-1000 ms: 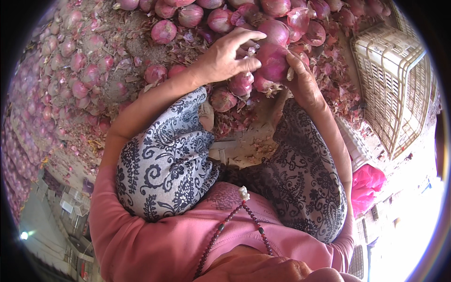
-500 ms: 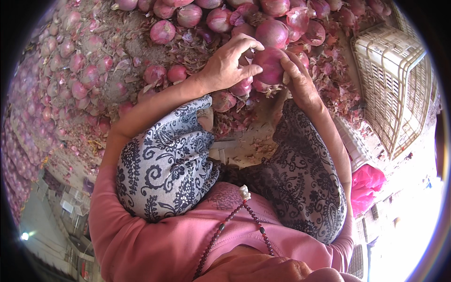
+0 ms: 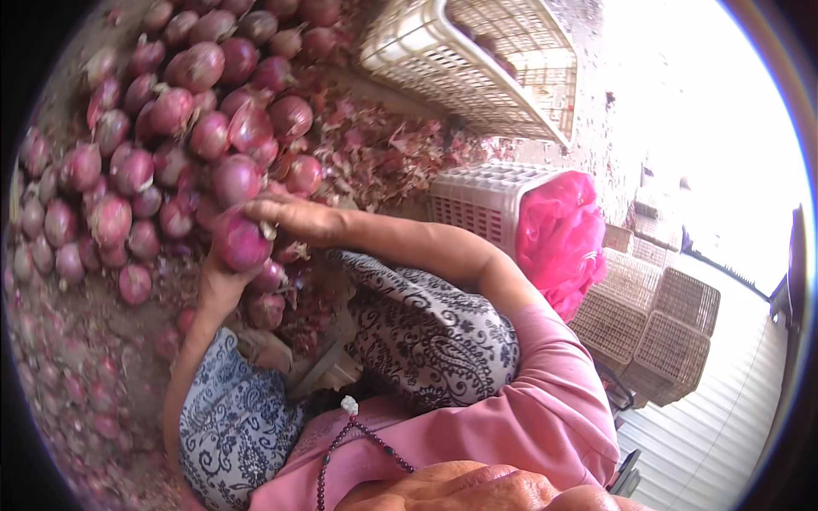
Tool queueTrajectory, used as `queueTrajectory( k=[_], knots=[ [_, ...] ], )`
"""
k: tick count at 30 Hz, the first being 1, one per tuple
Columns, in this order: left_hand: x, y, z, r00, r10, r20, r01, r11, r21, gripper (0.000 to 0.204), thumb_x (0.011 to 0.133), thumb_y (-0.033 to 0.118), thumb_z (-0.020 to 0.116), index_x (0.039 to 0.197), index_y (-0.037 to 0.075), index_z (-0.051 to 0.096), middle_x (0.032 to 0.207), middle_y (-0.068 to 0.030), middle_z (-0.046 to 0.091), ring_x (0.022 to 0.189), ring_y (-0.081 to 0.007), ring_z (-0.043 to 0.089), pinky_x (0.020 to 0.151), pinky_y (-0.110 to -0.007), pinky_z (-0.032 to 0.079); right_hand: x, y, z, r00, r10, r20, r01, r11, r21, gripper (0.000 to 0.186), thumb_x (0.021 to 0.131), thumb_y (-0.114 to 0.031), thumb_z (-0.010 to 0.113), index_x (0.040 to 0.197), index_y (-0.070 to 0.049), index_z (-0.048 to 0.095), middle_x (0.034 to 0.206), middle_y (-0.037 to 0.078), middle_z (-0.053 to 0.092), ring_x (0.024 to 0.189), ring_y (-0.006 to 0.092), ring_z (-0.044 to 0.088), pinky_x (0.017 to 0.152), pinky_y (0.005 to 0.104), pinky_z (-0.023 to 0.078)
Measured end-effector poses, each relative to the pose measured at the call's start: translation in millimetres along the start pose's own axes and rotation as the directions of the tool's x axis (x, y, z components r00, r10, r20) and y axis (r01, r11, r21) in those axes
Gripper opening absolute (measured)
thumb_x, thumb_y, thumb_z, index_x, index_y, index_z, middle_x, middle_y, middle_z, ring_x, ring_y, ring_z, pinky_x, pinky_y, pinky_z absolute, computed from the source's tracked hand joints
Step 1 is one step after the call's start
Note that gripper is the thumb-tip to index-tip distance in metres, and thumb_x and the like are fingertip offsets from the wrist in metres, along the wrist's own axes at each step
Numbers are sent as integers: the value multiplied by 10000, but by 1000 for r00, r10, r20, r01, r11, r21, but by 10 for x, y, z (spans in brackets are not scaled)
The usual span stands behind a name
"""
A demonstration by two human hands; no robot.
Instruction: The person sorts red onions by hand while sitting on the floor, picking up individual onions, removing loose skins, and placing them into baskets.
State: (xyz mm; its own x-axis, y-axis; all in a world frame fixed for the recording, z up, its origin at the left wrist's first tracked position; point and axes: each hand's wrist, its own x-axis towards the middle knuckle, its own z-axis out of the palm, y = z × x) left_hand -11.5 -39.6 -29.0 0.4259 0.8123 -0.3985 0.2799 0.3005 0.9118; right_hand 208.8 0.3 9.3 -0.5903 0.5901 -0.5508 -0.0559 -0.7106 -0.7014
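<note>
A purple-red onion (image 3: 242,242) rests in my left hand (image 3: 220,285), whose palm and fingers wrap its lower and left side. My right hand (image 3: 294,218) reaches across from the right, its fingers closed on the onion's upper right by a pale stub. Part of the right fingers is hidden against the onion. Just beyond my hands lies another red onion (image 3: 237,180) at the near edge of a heap of onions (image 3: 170,111). A smaller onion (image 3: 266,311) sits on the ground between my hands and my knees.
Dry onion skins (image 3: 383,153) litter the ground to the right of the heap. A cream plastic crate (image 3: 511,77) lies beyond them, and a white crate (image 3: 477,204) with pink mesh (image 3: 558,238) stands by my right arm. Stacked crates (image 3: 639,315) are farther right.
My head view has swung to the right, bringing more crates into sight. My left hand, earlier open beside the onion, now wraps it from below; my right hand has shifted to its upper right.
</note>
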Motion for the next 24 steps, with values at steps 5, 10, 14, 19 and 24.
queueTrajectory(
  k=[5, 10, 14, 19, 24],
  knots=[
    [-2, -368, -28, 997, 79, -1, -78, 983, 166, 263, 864, 157, 704, 1055, -13, 646, 905, -225, 681, 855, -368, 683, 724, -420, 502, -147, -68, 14, 1000, 8, 17, -10, 994, 109, 571, 1009, -459, 415, 1400, -55, 518, 1389, 118, 534, 1289, 227, 491, 1096, 373, 384],
    [27, -223, 40, 998, -33, 47, 22, 976, 215, 299, 944, 260, 615, 1043, -20, 648, 856, -220, 671, 824, -363, 665, 733, -427, 489, -96, 163, -160, 997, -3, -71, 2, 1000, -17, 572, 996, -469, 423, 1329, -24, 561, 1290, 101, 579, 1194, 207, 526, 1041, 350, 408],
    [23, -279, -93, 1000, 26, -5, -24, 962, 273, 306, 953, 267, 592, 1120, 20, 660, 941, -219, 688, 904, -388, 675, 780, -414, 505, 226, 242, -175, 973, -18, -231, -21, 986, -168, 502, 987, -447, 467, 1260, -45, 591, 1165, 54, 596, 1048, 163, 542, 926, 313, 435],
    [165, -346, -70, 987, 162, -13, -150, 939, 310, 267, 923, 269, 603, 1058, 48, 670, 879, -170, 685, 784, -313, 675, 697, -398, 513, 199, 49, -581, 930, -217, -296, 148, 960, -240, 655, 995, -551, 402, 1377, -22, 451, 1286, 180, 562, 1090, 308, 602, 953, 456, 492],
    [-75, -409, -384, 955, 179, -238, -143, 977, 159, 436, 889, 198, 676, 1269, 51, 520, 1073, -120, 622, 776, -222, 678, 705, -366, 545, 170, -411, -223, 980, -178, -92, 198, 924, 328, 846, 960, -664, 410, 1478, 0, 327, 1277, 233, 574, 1026, 284, 644, 880, 406, 529]
  ],
)
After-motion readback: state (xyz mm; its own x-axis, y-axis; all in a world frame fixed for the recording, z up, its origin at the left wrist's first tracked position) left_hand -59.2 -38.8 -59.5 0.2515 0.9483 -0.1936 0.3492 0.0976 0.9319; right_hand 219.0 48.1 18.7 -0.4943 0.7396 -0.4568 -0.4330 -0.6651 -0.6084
